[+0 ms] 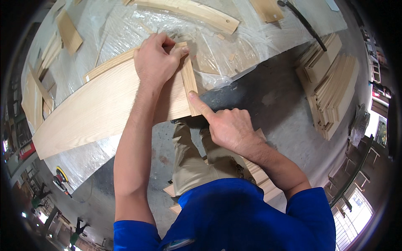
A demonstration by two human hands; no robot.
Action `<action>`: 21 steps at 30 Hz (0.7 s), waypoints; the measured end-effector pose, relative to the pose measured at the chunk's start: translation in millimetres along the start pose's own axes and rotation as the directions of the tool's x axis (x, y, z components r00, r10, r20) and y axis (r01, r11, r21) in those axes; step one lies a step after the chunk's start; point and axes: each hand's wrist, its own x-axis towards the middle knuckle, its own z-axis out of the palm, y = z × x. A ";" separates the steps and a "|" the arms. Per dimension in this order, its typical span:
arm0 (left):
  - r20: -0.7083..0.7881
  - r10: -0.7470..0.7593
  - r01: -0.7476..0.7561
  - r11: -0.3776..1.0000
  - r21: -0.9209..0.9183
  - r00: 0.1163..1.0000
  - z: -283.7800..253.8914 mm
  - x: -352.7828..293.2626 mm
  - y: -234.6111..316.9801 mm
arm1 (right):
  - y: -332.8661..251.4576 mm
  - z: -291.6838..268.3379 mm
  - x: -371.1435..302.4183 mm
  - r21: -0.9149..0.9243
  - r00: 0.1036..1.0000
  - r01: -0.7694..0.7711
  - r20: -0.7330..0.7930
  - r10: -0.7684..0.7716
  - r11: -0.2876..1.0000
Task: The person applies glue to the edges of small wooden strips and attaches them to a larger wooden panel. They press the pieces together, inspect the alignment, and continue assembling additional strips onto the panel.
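Note:
A broad pale wooden panel with a curved outline lies at the table's near edge. Across its right end runs a narrow wooden strip, and a longer strip follows its far edge. My left hand is closed on the strip's far end, thumb on the strip and fingers bent over the corner. At the strip's near end my right hand rests its stretched index fingertip on the wood. The other right fingers are curled with nothing visible in them; the thumb is hidden.
Clear plastic film covers the table. A curved board and loose pieces lie beyond the panel. Stacked wooden pieces stand at the right, near a dark bar. A round sander sits at the table's lower left edge.

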 end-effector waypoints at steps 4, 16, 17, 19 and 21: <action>0.065 -0.072 0.074 0.996 -0.043 0.995 -6.3 4.2 7.4 | -3.6 2.1 -3.6 0.008 1.000 0.006 0.010 -0.006 1.000; 0.355 -0.252 0.291 0.955 -0.059 0.900 -17.8 34.0 10.6 | -2.5 11.3 -7.3 0.029 0.999 0.010 -0.042 -0.009 1.000; 0.343 -0.236 0.277 0.958 -0.073 0.909 -18.5 33.1 11.0 | -2.8 8.7 -7.0 0.039 0.999 0.004 -0.038 -0.003 0.999; 0.315 -0.204 0.247 0.964 -0.102 0.927 -20.4 30.2 11.6 | -3.3 -1.4 -1.4 0.026 1.000 0.003 -0.029 -0.003 1.000; 0.294 -0.136 0.192 0.966 -0.172 0.946 -16.9 28.2 3.6 | -3.0 -8.0 7.5 0.007 0.998 0.001 -0.064 -0.001 1.000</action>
